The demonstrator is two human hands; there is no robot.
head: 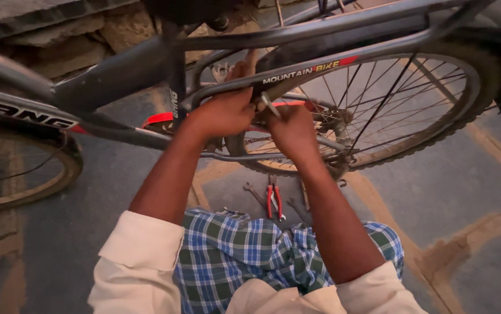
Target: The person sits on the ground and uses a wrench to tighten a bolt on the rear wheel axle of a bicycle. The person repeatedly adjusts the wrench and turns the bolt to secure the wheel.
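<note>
Left hand (222, 113) grip closed on bike frame (320, 63); right hand (292, 132) clasps wrench (269, 106).

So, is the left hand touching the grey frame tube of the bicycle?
Touching. The head view shows the left hand pressed up against the grey frame tube, fingers curled at it with no gap. The right hand holds a small metal tool.

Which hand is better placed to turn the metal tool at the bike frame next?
Probably the right hand: the spanner-like tool sticks out of its grip. The left hand grips the frame tube.
</note>
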